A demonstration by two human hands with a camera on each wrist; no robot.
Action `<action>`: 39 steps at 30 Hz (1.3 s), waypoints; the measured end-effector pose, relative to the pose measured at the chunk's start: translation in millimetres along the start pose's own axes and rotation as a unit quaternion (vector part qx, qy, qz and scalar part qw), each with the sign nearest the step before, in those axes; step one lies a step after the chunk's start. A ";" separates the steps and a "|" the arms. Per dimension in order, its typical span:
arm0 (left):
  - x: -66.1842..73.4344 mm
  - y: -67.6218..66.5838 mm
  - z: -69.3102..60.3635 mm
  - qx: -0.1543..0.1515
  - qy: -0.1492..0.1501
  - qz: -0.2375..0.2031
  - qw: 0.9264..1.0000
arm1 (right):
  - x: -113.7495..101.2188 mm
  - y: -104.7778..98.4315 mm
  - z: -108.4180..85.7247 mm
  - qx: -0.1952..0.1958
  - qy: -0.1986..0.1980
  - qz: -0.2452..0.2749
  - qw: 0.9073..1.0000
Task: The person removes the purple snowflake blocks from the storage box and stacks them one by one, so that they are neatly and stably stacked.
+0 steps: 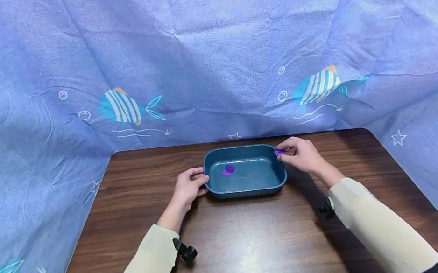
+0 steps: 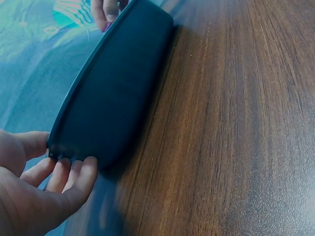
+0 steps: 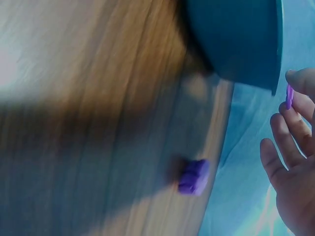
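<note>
A dark teal rectangular tray (image 1: 251,181) sits toward the back of the table. My left hand (image 1: 186,188) grips its left end, thumb over the rim and fingers against the outer wall. At the opposite end my right hand (image 1: 303,156) pinches a small purple flower-shaped disc (image 1: 279,151) between thumb and forefinger, just by the rim. The other fingers of that hand are spread in the right wrist view. Two purple pieces (image 1: 228,170) lie together on the tray floor, left of its middle. A purple stack of pieces (image 3: 193,178) stands on the table near the right hand; the head view hides it.
The brown wood-grain table (image 1: 235,247) ends not far behind the tray. A blue cloth with fish prints (image 1: 229,59) hangs behind and at both sides. Black wrist straps (image 1: 186,251) are on both sleeves.
</note>
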State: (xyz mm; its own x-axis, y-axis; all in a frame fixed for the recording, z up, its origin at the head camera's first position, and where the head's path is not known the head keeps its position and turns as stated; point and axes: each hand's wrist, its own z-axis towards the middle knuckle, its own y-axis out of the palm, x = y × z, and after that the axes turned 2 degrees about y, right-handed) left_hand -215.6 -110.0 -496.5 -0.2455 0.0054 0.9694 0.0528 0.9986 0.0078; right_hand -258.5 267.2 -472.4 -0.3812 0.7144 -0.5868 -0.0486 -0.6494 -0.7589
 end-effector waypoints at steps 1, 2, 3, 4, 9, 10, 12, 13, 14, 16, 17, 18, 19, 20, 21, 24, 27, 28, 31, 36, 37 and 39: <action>-0.2 0.2 0.1 -0.001 -0.001 0.000 1.000 | 2.4 -1.4 -2.0 0.002 0.006 0.001 1.000; -0.2 0.3 0.0 -0.001 -0.002 0.000 1.000 | 4.9 -2.6 -4.1 0.003 0.010 -0.001 1.000; -0.1 0.3 -0.2 0.000 -0.003 0.000 1.000 | 7.3 -3.9 -6.1 0.004 0.015 -0.003 1.000; -0.1 0.4 -0.3 0.000 -0.003 0.000 1.000 | 9.9 -5.3 -8.2 0.004 0.020 -0.005 1.000; 1.0 -0.2 -1.4 0.000 -0.001 -0.001 1.000 | 22.9 -10.8 -18.1 0.006 0.039 -0.008 0.999; 0.7 -0.3 -1.5 -0.001 0.000 -0.001 1.000 | 25.7 -11.7 -20.2 0.006 0.043 -0.009 0.999; 0.9 -0.2 -2.0 0.000 -0.001 0.000 1.000 | 31.8 -13.1 -24.6 0.007 0.052 -0.006 0.999; 0.5 -0.1 -2.0 -0.001 0.000 0.000 1.000 | 34.9 -13.9 -26.8 0.008 0.057 -0.005 0.998; 0.3 0.0 -1.9 -0.001 0.000 0.001 1.000 | 38.0 -14.5 -29.0 0.009 0.063 -0.001 0.998; -0.2 0.2 -1.8 -0.001 0.000 0.002 1.000 | 44.3 -15.8 -32.8 0.012 0.073 0.002 0.997; 0.0 0.3 -1.6 -0.001 0.000 0.002 1.000 | 47.3 -16.5 -34.6 0.015 0.077 0.003 0.997; -0.2 0.4 -1.3 -0.001 0.001 0.002 1.000 | 50.4 -17.2 -36.2 0.018 0.081 0.001 0.997; -0.3 0.2 -1.1 -0.001 0.002 0.004 1.000 | 53.0 -18.0 -37.6 0.018 0.084 -0.001 0.996; -0.1 0.1 -0.9 -0.002 0.001 0.003 1.000 | 55.8 -18.7 -38.8 0.018 0.087 -0.003 0.996; -0.4 -0.3 -0.6 -0.002 0.002 0.004 1.000 | 57.9 -19.6 -40.1 0.017 0.090 -0.007 0.996; -0.8 -0.6 -0.3 -0.001 0.001 0.004 1.000 | 63.0 -21.4 -43.2 0.009 0.095 -0.013 0.995; -0.5 -0.6 -0.6 0.000 0.001 0.002 1.000 | 64.4 -21.7 -46.1 0.003 0.097 -0.015 0.995; -0.3 -0.4 -0.8 0.000 0.001 0.003 1.000 | 65.0 -21.2 -47.0 0.003 0.096 -0.017 0.995; 0.0 -0.3 -1.2 0.002 0.000 0.002 1.000 | 66.1 -19.0 -49.6 0.007 0.092 -0.022 0.995; -0.4 -0.6 -1.4 0.002 0.006 0.003 1.000 | 67.7 -15.5 -51.9 0.013 0.080 -0.035 0.996; -1.1 -0.6 -1.0 0.001 0.007 0.003 1.000 | 68.0 -15.0 -52.4 0.013 0.080 -0.040 0.996; -2.3 -0.6 -0.4 -0.001 0.009 0.002 1.000 | 68.3 -14.2 -53.4 0.011 0.083 -0.048 0.995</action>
State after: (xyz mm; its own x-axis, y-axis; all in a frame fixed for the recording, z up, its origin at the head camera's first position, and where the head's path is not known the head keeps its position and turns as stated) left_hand -214.7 -110.6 -498.6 -0.2281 0.0087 0.9736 0.0555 0.9985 0.0040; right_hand -234.6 339.2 -516.8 -0.2155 0.8054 -0.5522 -0.0989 -0.5806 -0.8082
